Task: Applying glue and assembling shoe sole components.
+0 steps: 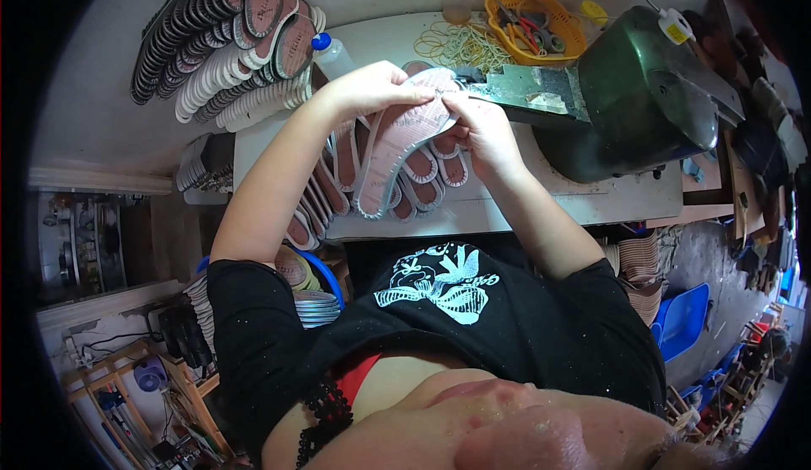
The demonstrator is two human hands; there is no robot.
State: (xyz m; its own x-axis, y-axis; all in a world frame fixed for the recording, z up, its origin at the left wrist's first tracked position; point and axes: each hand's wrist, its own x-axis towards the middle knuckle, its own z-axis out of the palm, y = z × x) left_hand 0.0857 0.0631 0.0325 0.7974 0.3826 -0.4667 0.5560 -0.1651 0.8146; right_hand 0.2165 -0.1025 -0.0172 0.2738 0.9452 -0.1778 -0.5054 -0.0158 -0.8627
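Note:
A pinkish shoe insole [390, 145] with a pale, pleated edge is held up over the table, its narrow end hanging toward me. My left hand [376, 92] pinches its upper left side, thumb lying on the pink face. At the upper right edge, my right hand [488, 128] grips the insole with closed fingers. Both hands are close to the tip of a green machine's arm [528, 90]; whether the insole touches the tip I cannot tell. Beneath it, several similar insoles [422, 190] lie overlapping, partly hidden by the held one.
The machine's bulky green body [629, 103] fills the table's right. Behind stand a yellow basket [574, 35] of tools, tangled rubber bands [456, 45], a red-tipped bottle [457, 5] and a blue-capped bottle [334, 58]. Bundled insoles [190, 43] hang at left. A blue bin [683, 322] stands lower right.

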